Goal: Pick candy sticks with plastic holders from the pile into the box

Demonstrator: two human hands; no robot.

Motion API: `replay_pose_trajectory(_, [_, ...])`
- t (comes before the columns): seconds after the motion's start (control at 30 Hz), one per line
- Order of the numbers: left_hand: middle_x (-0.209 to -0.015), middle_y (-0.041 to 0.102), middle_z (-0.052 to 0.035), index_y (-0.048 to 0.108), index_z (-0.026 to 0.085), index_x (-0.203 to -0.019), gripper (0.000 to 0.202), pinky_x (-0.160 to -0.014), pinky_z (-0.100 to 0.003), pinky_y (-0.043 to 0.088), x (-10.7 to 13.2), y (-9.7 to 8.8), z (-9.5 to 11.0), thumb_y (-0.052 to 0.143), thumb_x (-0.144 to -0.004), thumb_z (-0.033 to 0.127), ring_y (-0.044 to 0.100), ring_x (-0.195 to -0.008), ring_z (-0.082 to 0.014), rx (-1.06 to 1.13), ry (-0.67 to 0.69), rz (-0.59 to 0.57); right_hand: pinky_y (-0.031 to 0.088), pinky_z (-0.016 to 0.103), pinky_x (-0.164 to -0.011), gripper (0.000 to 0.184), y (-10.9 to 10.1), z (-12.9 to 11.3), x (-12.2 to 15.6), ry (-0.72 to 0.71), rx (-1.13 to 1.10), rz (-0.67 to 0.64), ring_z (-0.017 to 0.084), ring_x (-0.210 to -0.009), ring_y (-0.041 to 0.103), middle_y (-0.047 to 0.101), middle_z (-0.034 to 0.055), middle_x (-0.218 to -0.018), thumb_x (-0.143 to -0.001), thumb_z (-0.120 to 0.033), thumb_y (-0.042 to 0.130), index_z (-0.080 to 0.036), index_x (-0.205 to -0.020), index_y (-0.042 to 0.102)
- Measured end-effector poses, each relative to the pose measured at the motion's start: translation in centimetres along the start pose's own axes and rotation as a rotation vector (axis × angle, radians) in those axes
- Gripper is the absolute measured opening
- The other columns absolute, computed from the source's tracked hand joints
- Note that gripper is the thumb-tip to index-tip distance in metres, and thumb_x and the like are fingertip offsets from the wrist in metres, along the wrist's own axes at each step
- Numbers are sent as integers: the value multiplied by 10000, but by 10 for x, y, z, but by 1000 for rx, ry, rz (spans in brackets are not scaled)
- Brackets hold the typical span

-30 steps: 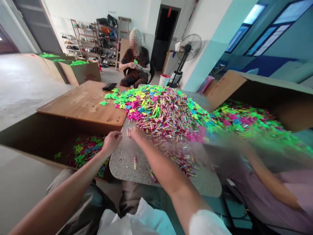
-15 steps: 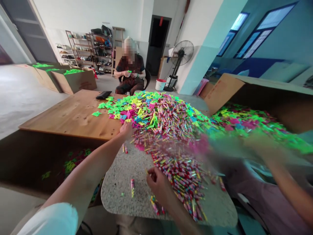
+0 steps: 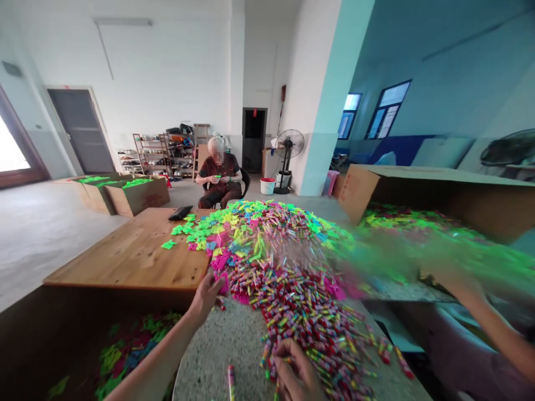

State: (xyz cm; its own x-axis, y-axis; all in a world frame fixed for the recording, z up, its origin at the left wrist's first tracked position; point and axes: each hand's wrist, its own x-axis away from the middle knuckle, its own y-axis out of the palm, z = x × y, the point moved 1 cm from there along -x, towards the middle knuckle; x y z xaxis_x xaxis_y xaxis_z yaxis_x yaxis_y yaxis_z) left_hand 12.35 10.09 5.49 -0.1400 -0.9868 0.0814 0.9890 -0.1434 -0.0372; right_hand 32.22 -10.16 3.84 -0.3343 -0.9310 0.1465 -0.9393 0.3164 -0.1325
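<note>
My left hand (image 3: 205, 296) is closed on a flat pink plastic piece (image 3: 223, 283) at the left edge of the heap. Low in the view, my right hand (image 3: 297, 372) has its thumb and fingertips curled together beside the pile of small striped tubes (image 3: 301, 312); what they pinch, if anything, I cannot make out. Behind the tubes lie many flat plastic pieces (image 3: 228, 225) in green, yellow, blue and pink. One tube (image 3: 231, 382) lies apart on the speckled tabletop (image 3: 221, 345).
A wooden board (image 3: 125, 250) bears a dark flat object (image 3: 180, 213); below it is an open carton (image 3: 37, 334) with plastic pieces. A co-worker's blurred hand (image 3: 447, 275) is at right, near a tipped carton (image 3: 359, 192). Another person (image 3: 220, 178) sits opposite. A fan (image 3: 288, 146) stands behind.
The view has tilted up. My left hand, earlier reaching among the coloured pieces, now has a pink piece drawn nearer. My right hand has shifted right, against the tubes.
</note>
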Motion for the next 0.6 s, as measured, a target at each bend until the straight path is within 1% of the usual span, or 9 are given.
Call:
replay_pose_trajectory(0.07, [-704, 622, 8, 631, 184, -936, 478, -497, -222, 416, 40, 0, -7, 757, -766, 612, 618, -606, -147, 198, -38, -78, 350, 229, -422, 422, 6, -7, 3, -32, -88, -15, 123, -437, 427, 467, -40, -535, -804, -646, 635, -227, -845, 634])
replay_pose_trajectory(0.17, [-811, 700, -23, 671, 183, -964, 432, -504, -207, 454, 94, -2, -9, 826, -760, 531, 627, -597, -112, 373, -99, -128, 342, 233, -393, 445, 16, -13, 6, -73, -209, -53, 117, -413, 404, 474, -41, -542, -795, -676, 653, -235, -853, 637])
replay_pose_trajectory(0.23, [-859, 734, -40, 701, 179, -979, 401, -514, -205, 478, 121, -4, -1, 869, -742, 455, 627, -588, -100, 445, -124, -125, 334, 239, -377, 426, 21, -18, 11, -97, -270, -82, 117, -411, 397, 499, -35, -566, -782, -667, 689, -250, -853, 638])
replay_pose_trajectory(0.3, [-844, 746, -50, 725, 162, -970, 385, -495, -202, 481, 143, -7, 13, 895, -720, 400, 621, -562, -98, 486, -139, -124, 339, 239, -375, 386, 25, -29, 21, -138, -324, -113, 115, -423, 401, 526, -28, -595, -779, -623, 724, -257, -867, 639])
replay_pose_trajectory(0.37, [-849, 757, -68, 741, 143, -936, 362, -506, -210, 506, 160, -11, 28, 907, -708, 369, 637, -570, -108, 518, -140, -139, 364, 226, -397, 347, 27, -44, 31, -182, -376, -143, 103, -448, 418, 546, -27, -628, -798, -562, 734, -247, -905, 636])
replay_pose_trajectory(0.47, [-845, 762, -73, 754, 134, -923, 313, -537, -207, 532, 173, -13, 44, 903, -718, 318, 664, -603, -118, 571, -105, -190, 363, 204, -419, 275, 30, -67, 42, -212, -423, -203, 84, -473, 428, 590, -30, -699, -858, -475, 702, -234, -963, 624])
replay_pose_trajectory(0.53, [-817, 757, -65, 756, 135, -926, 263, -533, -198, 529, 178, -13, 47, 878, -756, 294, 667, -604, -117, 601, -97, -230, 373, 199, -441, 238, 33, -78, 45, -238, -396, -223, 82, -495, 446, 592, -34, -716, -894, -440, 681, -231, -988, 615])
replay_pose_trajectory(0.6, [-809, 755, -63, 758, 137, -937, 227, -530, -192, 526, 180, -13, 44, 850, -793, 287, 667, -607, -115, 631, -93, -269, 390, 203, -465, 223, 37, -85, 48, -276, -332, -229, 84, -516, 465, 600, -33, -737, -917, -427, 668, -229, -1001, 609])
